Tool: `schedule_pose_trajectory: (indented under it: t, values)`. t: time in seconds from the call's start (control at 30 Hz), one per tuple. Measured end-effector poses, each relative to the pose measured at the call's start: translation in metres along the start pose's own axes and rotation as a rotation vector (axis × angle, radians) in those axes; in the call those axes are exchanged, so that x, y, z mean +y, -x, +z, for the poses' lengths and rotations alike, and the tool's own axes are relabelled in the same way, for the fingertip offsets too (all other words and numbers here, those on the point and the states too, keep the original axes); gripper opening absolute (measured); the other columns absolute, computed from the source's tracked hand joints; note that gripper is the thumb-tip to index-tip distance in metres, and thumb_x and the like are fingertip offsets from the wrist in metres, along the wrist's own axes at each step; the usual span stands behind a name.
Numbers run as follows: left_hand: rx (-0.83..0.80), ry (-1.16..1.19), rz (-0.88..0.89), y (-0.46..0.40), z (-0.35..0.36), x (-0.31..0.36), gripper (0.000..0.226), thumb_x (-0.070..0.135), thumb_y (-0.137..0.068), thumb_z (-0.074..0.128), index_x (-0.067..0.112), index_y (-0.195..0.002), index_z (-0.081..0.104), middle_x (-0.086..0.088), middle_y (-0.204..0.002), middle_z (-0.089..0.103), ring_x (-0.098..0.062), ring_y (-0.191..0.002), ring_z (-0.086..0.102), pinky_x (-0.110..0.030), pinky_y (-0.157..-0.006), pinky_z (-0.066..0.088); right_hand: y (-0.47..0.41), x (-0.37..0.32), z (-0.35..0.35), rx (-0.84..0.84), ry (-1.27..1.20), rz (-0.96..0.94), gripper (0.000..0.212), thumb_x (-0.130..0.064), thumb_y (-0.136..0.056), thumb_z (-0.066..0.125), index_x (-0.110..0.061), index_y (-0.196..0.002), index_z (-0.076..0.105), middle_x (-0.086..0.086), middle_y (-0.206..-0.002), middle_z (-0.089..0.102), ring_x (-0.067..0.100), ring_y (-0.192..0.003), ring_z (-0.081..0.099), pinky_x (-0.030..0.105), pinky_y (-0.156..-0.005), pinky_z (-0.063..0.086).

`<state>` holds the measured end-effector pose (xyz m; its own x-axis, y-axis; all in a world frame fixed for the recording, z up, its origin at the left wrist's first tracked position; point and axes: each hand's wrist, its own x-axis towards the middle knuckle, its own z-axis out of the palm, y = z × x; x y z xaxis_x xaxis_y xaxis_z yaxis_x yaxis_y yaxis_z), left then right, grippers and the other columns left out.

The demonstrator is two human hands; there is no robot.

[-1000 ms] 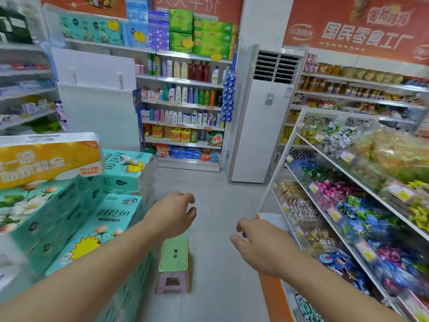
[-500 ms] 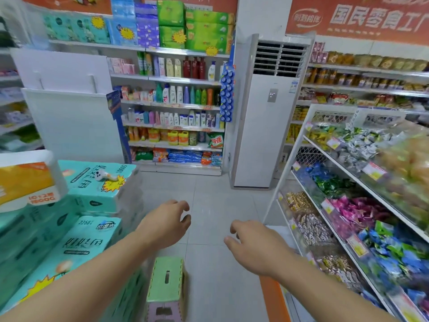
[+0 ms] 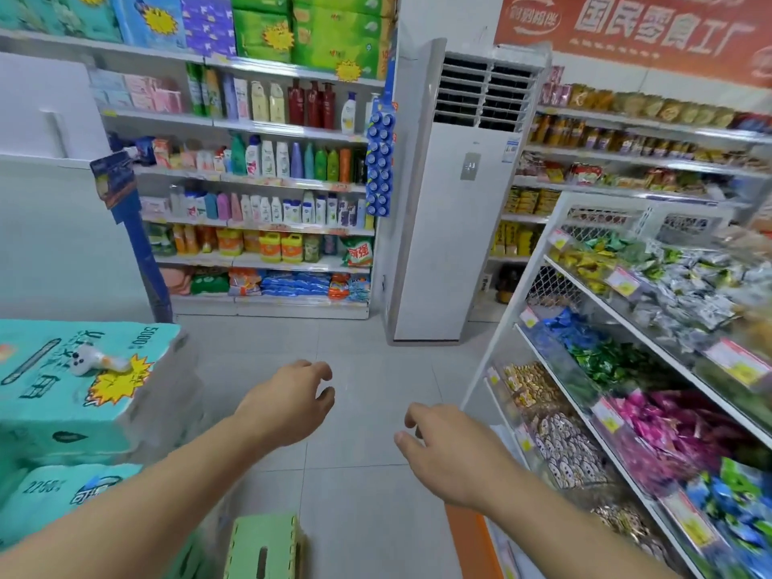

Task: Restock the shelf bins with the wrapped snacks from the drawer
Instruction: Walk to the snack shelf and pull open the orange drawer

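At our right the shelf bins [image 3: 651, 369] rise in slanted white tiers, heaped with wrapped snacks [image 3: 685, 428] in pink, green, blue, silver and yellow behind clear fronts with price tags. Our right hand [image 3: 449, 451] hangs over the tiled floor [image 3: 363, 495] just beside the lowest tiers, and our left hand [image 3: 288, 405] floats apart from it toward the middle of the aisle; both have loosely curled fingers and hold nothing. A green stool [image 3: 263, 545] stands below the left arm, teal tissue packs [image 3: 71, 394] are stacked at our left, and a white standing air conditioner [image 3: 455, 202] stands ahead beside shelves of bottles.
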<state>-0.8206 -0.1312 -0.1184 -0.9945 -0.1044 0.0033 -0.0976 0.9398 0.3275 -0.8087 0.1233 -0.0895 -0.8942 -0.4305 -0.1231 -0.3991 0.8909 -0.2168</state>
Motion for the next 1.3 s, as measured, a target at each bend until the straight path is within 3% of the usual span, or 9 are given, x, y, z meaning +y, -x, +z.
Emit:
schedule_pose_trajectory:
  t: [0.17, 0.33, 0.57, 0.77, 0.87, 1.0, 1.1, 1.17, 1.3]
  values:
    - [-0.067, -0.016, 0.119, -0.086, 0.019, 0.027, 0.037, 0.048, -0.105, 0.047, 0.033, -0.137, 0.055, 0.007, -0.137, 0.057, -0.018, -0.113, 0.061, -0.037, -0.092, 0.054, -0.035, 0.035, -0.007, 0.04, -0.045, 0.115, 0.042, -0.053, -0.103, 0.038, -0.023, -0.126, 0.057, 0.002, -0.118, 0.064, 0.028, -0.109, 0.061, 0.04, -0.089, 0.051]
    - [-0.111, -0.032, 0.265, -0.156, 0.063, 0.082, 0.036, 0.049, -0.104, 0.046, 0.035, -0.136, 0.057, 0.009, -0.134, 0.059, -0.017, -0.114, 0.061, -0.035, -0.093, 0.053, -0.061, 0.1, -0.001, 0.036, -0.069, 0.264, 0.036, -0.053, -0.102, 0.039, -0.023, -0.112, 0.056, 0.004, -0.112, 0.064, 0.031, -0.108, 0.06, 0.04, -0.079, 0.045]
    - [-0.196, -0.05, 0.383, -0.232, 0.116, 0.156, 0.035, 0.049, -0.104, 0.045, 0.036, -0.134, 0.057, 0.012, -0.128, 0.059, -0.013, -0.109, 0.062, -0.034, -0.09, 0.056, -0.089, 0.197, 0.006, 0.029, -0.163, 0.409, 0.039, -0.052, -0.105, 0.038, -0.023, -0.123, 0.056, 0.004, -0.123, 0.064, 0.031, -0.114, 0.062, 0.04, -0.09, 0.049]
    - [-0.249, -0.071, 0.495, -0.29, 0.148, 0.227, 0.037, 0.047, -0.105, 0.044, 0.034, -0.137, 0.056, 0.01, -0.132, 0.059, -0.015, -0.115, 0.062, -0.033, -0.09, 0.055, -0.108, 0.264, -0.003, 0.026, -0.21, 0.531, 0.056, -0.063, -0.095, 0.026, -0.021, -0.115, 0.056, 0.004, -0.114, 0.065, 0.032, -0.103, 0.064, 0.04, -0.085, 0.053]
    - [-0.308, -0.07, 0.585, -0.318, 0.175, 0.261, 0.035, 0.045, -0.104, 0.044, 0.034, -0.135, 0.056, 0.01, -0.131, 0.059, -0.015, -0.117, 0.062, -0.035, -0.092, 0.055, -0.115, 0.295, 0.006, 0.054, -0.257, 0.602, 0.038, -0.053, -0.102, 0.035, -0.022, -0.113, 0.055, 0.002, -0.112, 0.063, 0.028, -0.101, 0.063, 0.038, -0.08, 0.052]
    - [-0.409, -0.077, 0.738, -0.353, 0.224, 0.301, 0.035, 0.046, -0.102, 0.045, 0.035, -0.131, 0.059, 0.01, -0.13, 0.062, -0.015, -0.114, 0.064, -0.036, -0.091, 0.056, -0.116, 0.324, 0.017, 0.09, -0.294, 0.72, 0.033, -0.046, -0.106, 0.039, -0.03, -0.132, 0.052, 0.001, -0.108, 0.062, 0.026, -0.091, 0.061, 0.032, -0.067, 0.034]
    - [-0.496, -0.069, 0.864, -0.376, 0.265, 0.328, 0.036, 0.045, -0.101, 0.046, 0.034, -0.133, 0.059, 0.008, -0.126, 0.064, -0.016, -0.11, 0.065, -0.036, -0.089, 0.056, -0.121, 0.341, 0.036, 0.085, -0.34, 0.868, 0.016, -0.044, -0.107, 0.041, -0.032, -0.107, 0.052, -0.008, -0.081, 0.044, 0.023, -0.082, 0.062, 0.033, -0.057, 0.029]
    - [-0.548, -0.058, 0.968, -0.388, 0.294, 0.342, 0.037, 0.042, -0.102, 0.048, 0.032, -0.135, 0.058, 0.003, -0.124, 0.067, -0.019, -0.107, 0.066, -0.038, -0.086, 0.057, -0.13, 0.348, 0.053, 0.082, -0.341, 0.999, 0.017, -0.044, -0.106, 0.04, -0.031, -0.099, 0.048, -0.002, -0.087, 0.054, 0.029, -0.1, 0.066, 0.034, -0.066, 0.034]
    - [-0.702, -0.056, 1.15, -0.394, 0.35, 0.347, 0.026, 0.038, -0.102, 0.05, 0.028, -0.124, 0.061, -0.004, -0.133, 0.065, -0.023, -0.113, 0.065, -0.036, -0.087, 0.055, -0.167, 0.35, 0.113, 0.026, -0.405, 1.195, 0.037, -0.046, -0.108, 0.035, -0.024, -0.132, 0.053, 0.005, -0.132, 0.062, 0.032, -0.124, 0.06, 0.038, -0.1, 0.048]
